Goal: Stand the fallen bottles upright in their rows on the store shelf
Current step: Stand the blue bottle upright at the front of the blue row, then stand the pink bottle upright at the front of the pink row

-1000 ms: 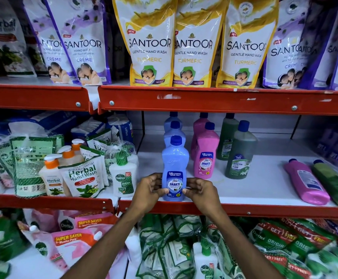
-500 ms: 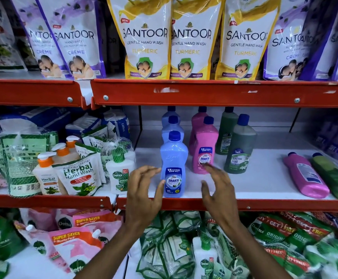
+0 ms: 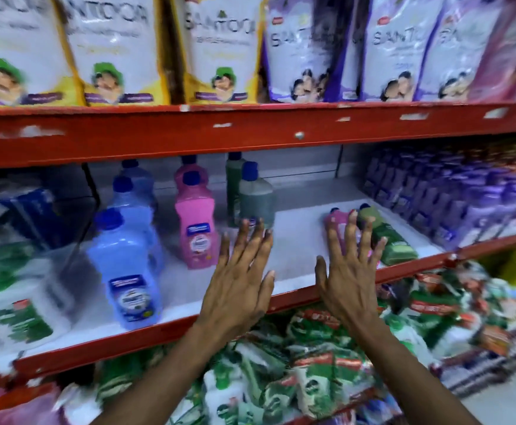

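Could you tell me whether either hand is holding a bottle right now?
No. The left hand and right hand are open, fingers spread, gripping nothing.

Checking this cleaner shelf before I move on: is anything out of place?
Yes. A pink plastic bottle and a dark green plastic bottle lie on their sides at the right of the white shelf, while the others stand upright in rows. The right hand reaches toward them, open.

Motion blur smears the whole view; the blue bottle's (image 3: 127, 271) label is unreadable. At three o'clock, the right hand's (image 3: 347, 271) fingers (image 3: 350, 231) hide most of the fallen pink bottle (image 3: 335, 219). The pouches (image 3: 112, 47) at twelve o'clock are cut off by the top edge.
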